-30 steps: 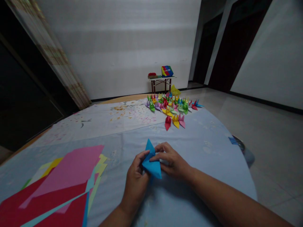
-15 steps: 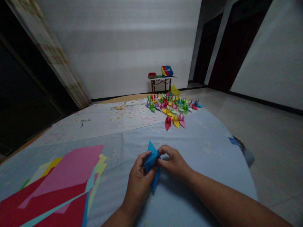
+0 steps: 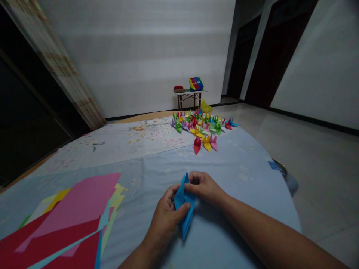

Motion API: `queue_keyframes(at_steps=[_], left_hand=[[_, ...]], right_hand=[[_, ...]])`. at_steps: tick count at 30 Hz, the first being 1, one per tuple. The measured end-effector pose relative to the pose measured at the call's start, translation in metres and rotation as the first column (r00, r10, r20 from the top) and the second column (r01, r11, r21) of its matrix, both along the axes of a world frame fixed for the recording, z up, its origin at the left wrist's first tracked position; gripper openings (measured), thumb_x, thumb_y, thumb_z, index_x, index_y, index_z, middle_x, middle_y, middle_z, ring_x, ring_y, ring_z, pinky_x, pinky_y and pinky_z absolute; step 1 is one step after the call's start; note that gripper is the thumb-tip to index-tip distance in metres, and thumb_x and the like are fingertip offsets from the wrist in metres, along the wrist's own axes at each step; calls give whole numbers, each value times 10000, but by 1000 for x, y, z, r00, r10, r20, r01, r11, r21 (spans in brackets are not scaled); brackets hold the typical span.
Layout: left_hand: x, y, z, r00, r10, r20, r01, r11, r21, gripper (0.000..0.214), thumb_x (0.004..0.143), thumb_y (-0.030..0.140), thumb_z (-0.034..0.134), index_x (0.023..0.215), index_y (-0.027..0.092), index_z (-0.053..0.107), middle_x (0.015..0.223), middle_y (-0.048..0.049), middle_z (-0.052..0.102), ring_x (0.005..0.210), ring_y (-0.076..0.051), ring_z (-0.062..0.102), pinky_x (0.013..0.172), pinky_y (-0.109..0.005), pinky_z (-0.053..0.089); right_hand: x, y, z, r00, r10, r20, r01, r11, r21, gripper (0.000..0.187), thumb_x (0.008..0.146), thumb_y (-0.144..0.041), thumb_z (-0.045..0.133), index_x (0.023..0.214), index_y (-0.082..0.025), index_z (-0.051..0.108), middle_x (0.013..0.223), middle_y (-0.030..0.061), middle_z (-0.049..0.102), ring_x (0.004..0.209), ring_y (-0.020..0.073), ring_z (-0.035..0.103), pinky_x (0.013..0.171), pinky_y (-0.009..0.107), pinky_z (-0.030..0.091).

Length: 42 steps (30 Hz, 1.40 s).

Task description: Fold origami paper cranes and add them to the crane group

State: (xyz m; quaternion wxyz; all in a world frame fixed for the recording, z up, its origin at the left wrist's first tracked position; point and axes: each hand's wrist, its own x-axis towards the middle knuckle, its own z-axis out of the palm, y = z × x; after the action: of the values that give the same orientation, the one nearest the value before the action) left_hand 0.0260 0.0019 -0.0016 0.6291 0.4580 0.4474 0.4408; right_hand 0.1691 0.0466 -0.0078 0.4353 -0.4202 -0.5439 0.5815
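Note:
A blue folded paper (image 3: 184, 200), a long pointed diamond shape, is held upright over the cloth between both hands. My left hand (image 3: 168, 207) grips its left side, with the thumb lying across the front. At the upper right edge, my right hand (image 3: 203, 186) pinches the paper near its top point between thumb and fingers. Beyond the hands stand three folded paper cranes: a red one (image 3: 197, 145), a yellow one (image 3: 206, 143) and a pink one (image 3: 213, 142).
Loose coloured paper sheets (image 3: 84, 201) overlap on the left of the cloth-covered table (image 3: 146, 168). Many more paper cranes (image 3: 200, 122) crowd its far right edge. By the wall, a small table (image 3: 190, 91) bears a colourful box (image 3: 196, 84).
The blue paper has turned: its top flap, which pointed out to the left, now lies along the rest as a narrow diamond. My left thumb has moved onto its front.

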Motion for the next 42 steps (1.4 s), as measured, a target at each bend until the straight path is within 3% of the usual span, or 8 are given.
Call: queue_keyframes(at_steps=[5, 11, 19, 24, 30, 33, 42], left_hand=[[2, -3, 4, 1000, -14, -5, 14, 1000, -1, 481, 628, 180, 702, 1063, 166, 500, 944, -48, 634, 823, -164, 588, 723, -246, 453], [2, -4, 3, 998, -3, 57, 1, 999, 49, 632, 641, 177, 700, 1186, 227, 383, 972, -38, 600, 793, -148, 585, 689, -245, 456], [0, -4, 1, 999, 1, 42, -4, 998, 56, 540, 670, 196, 685, 1123, 246, 395, 977, -21, 575, 839, -146, 564, 701, -236, 445], [1, -6, -1, 999, -4, 34, 1, 994, 107, 599, 681, 199, 679, 1168, 284, 340, 994, -11, 553, 818, -137, 558, 698, -236, 442], [0, -7, -4, 995, -48, -82, 58, 991, 124, 339, 692, 228, 662, 989, 223, 500, 842, 17, 544, 729, -120, 518, 642, -205, 408], [1, -7, -2, 993, -55, -103, 64, 995, 80, 341, 682, 242, 666, 985, 202, 515, 811, 10, 551, 725, -132, 517, 647, -218, 407], [1, -8, -2, 995, -78, -60, 79, 997, 12, 405, 683, 238, 664, 1036, 188, 471, 800, 3, 554, 668, -114, 509, 606, -215, 396]], right_hand=[[1, 2, -1, 999, 15, -46, -16, 999, -39, 350, 541, -372, 743, 591, -149, 478, 516, -58, 482, 453, 56, 403, 456, 192, 321], [3, 3, 0, 998, 38, -42, -40, 997, -61, 357, 545, -388, 744, 595, -148, 485, 507, -62, 474, 453, 55, 394, 453, 192, 301], [12, 3, 5, 978, 167, -125, -177, 981, -73, 326, 608, -397, 719, 692, -128, 554, 606, -30, 543, 543, 69, 448, 540, 204, 335], [11, 3, 7, 991, 98, -91, -105, 992, -76, 356, 630, -449, 682, 602, -137, 515, 513, -54, 472, 476, 56, 368, 489, 205, 274], [9, 4, 5, 999, 39, 2, -39, 997, -60, 377, 644, -462, 646, 536, -151, 462, 465, -68, 398, 444, 50, 290, 449, 212, 209], [9, 2, 7, 999, 30, 15, -29, 997, -66, 388, 649, -467, 640, 522, -159, 442, 449, -77, 368, 431, 47, 263, 438, 216, 187], [9, 2, 6, 998, 18, -56, -23, 997, -80, 348, 625, -464, 678, 625, -145, 538, 513, -58, 458, 473, 59, 351, 477, 205, 265]])
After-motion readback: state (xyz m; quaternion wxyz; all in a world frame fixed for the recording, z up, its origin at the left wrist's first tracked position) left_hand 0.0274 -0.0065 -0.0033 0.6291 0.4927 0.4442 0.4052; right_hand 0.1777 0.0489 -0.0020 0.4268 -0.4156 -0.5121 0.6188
